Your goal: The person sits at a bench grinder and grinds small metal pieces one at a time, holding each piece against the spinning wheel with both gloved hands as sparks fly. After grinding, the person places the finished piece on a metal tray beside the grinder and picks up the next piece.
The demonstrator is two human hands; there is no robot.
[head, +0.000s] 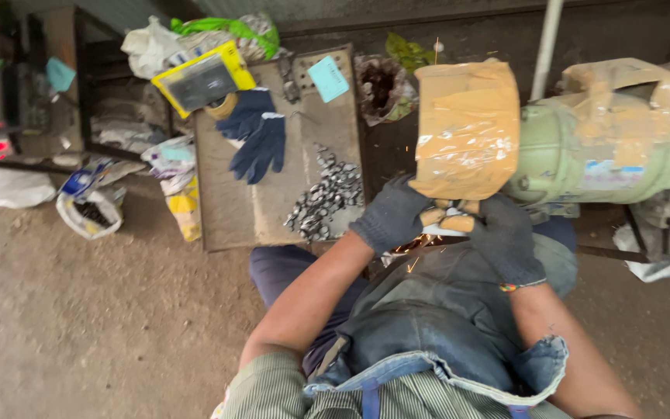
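gloved hands at a taped grinder guard

both hands are gloved in dark fabric and are held together under the near edge of a tape-covered guard (467,128). the left hand (391,213) and the right hand (505,237) are closed on a small pale workpiece (450,223), which is pinched between them just below the guard. sparks (416,247) are seen under the left hand. the guard is joined on its right to a pale green motor (606,151), partly wrapped in tape.

to the left, a flat board (230,209) is laid on the ground, its near edge just beside the person's knee. a heap of small metal pieces (327,198) is spread near the board's right edge, just beside the left hand. a spare pair of blue gloves (257,132) lies towards the far end, with a yellow-framed case (203,77) at the far left corner and a blue card (327,77) at the far right.

bare dirt floor (79,326) is left open at the near left. a small white bag (87,209) with dark contents stands left of the board. a crumpled wrapper (381,85) holding dark matter sits far of the guard.
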